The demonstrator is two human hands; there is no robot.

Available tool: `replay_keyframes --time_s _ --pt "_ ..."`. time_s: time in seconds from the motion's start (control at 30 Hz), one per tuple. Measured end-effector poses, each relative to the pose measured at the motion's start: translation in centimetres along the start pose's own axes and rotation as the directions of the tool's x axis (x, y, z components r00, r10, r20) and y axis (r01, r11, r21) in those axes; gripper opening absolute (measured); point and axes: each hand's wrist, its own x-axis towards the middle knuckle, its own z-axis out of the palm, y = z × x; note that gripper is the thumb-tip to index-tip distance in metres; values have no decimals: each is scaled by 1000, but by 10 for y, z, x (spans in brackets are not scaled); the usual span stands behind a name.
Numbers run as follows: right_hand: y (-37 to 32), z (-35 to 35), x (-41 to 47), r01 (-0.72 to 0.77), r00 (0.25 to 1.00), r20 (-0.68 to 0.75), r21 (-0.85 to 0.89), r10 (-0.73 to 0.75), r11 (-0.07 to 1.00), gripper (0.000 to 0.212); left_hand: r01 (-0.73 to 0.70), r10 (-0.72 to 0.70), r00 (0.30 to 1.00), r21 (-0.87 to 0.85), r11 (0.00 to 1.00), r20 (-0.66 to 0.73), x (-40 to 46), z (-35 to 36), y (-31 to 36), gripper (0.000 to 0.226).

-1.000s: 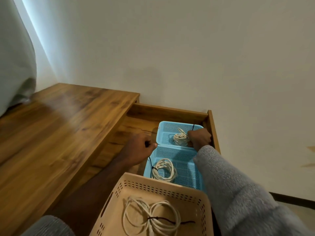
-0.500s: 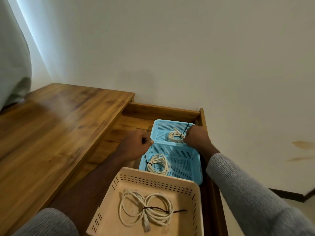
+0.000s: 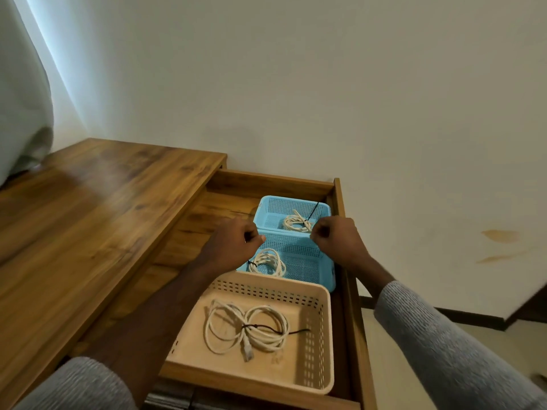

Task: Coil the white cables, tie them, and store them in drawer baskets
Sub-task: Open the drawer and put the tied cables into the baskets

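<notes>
The wooden desk fills the left of the frame; its open drawer runs from lower centre upward. A beige basket and two blue baskets each hold one tied white cable. Both hands hover above the middle basket, left hand nearer its coil, right hand nearer the farthest. Fingers curled; whether they pinch anything, I cannot tell.
</notes>
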Motion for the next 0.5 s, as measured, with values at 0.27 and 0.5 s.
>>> replay_keyframes --time_s 0.27,0.5 --pt "1 -22 -88 227 973 -62 81 -223 970 7 17 -14 999 -88 996 38 -42 19 39 30" --pt "33 -31 -143 287 951 -183 210 -251 935 7 17 1 988 -116 993 155 -84 42 97 23"
